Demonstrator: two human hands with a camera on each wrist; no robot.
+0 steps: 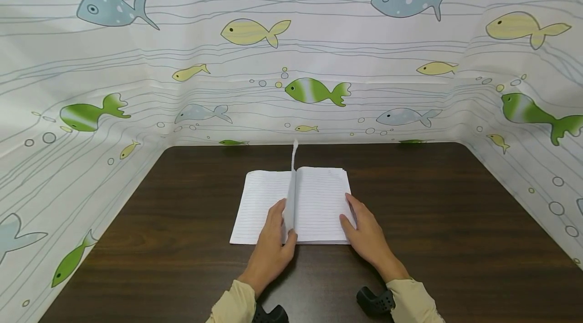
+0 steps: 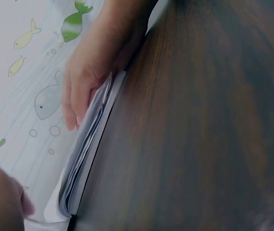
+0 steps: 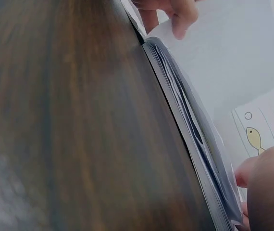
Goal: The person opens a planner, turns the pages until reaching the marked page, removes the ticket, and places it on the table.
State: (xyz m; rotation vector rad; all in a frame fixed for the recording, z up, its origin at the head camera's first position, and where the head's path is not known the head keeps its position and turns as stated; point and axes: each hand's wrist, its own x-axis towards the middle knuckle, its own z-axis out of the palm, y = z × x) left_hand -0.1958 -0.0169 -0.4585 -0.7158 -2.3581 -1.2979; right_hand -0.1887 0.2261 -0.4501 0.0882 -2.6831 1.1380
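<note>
An open lined notebook (image 1: 321, 206) lies on the dark wooden table, with one page (image 1: 291, 194) standing almost upright near the spine. My left hand (image 1: 272, 249) has this page between its fingers on the left side and its thumb on the right, near the lower edge. At the notebook's right edge, my right hand (image 1: 366, 234) grips the pages, thumb on top and fingers along the side. The right wrist view shows the stacked page edges (image 3: 190, 125) slightly fanned apart, with the right thumb (image 3: 245, 173) beside them and the raised page (image 3: 228, 57) behind.
Dark wooden tabletop (image 1: 432, 221) surrounds the notebook. A white sheet printed with fish (image 1: 319, 59) stands along the back and both sides. Black wrist devices (image 1: 375, 300) sit below each hand, by the pale yellow sleeves (image 1: 414, 297).
</note>
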